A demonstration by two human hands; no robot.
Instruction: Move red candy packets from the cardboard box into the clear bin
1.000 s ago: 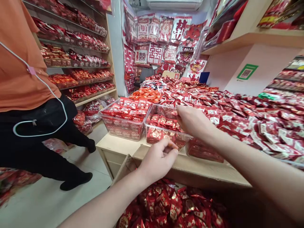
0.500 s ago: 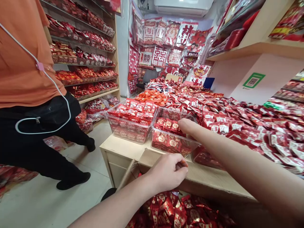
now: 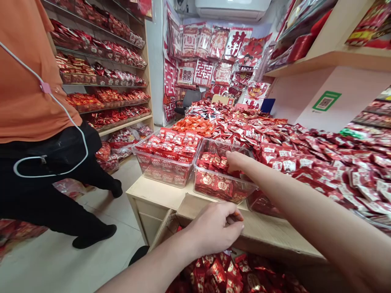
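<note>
Right hand (image 3: 236, 162) reaching into clear tub (image 3: 224, 191) of red packets (image 3: 214, 181), grip hidden, cannot tell; left hand (image 3: 215, 230) clenched at worktop (image 3: 159, 193) edge, contents unclear.

Table (image 3: 159, 193), pale wood: two clear plastic bins (image 3: 166, 162) (image 3: 221, 179) of red sachets at its near edge; loose red packets (image 3: 305, 150) heaped across the rest.

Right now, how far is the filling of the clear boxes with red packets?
Done: the left clear box is heaped full. In hand: the right hand reaches into the partly filled middle box; the left hand is curled above the carton of packets. Left: the middle box has room at its top.
</note>
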